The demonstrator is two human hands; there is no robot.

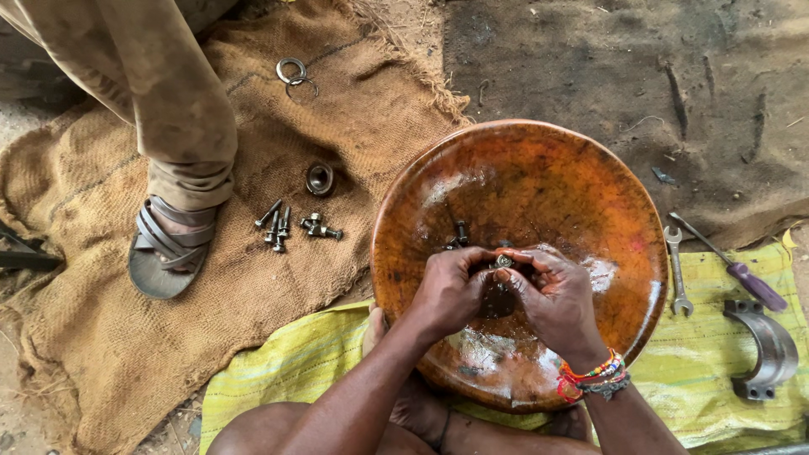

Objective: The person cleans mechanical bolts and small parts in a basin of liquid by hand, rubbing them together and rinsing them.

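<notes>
Our left hand [451, 291] and right hand [552, 295] pinched a small metal part [504, 262] | over oily basin [590, 168], catching drips | bolts [291, 226] at 9 o'clock

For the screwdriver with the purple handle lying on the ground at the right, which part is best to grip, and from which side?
Probably best to grip the purple handle of the screwdriver, coming from above. It lies flat and slanted, its thin metal shaft towards the open-ended spanner. The handle is thicker, and there is free space around it, above the curved grey metal clamp.
</notes>
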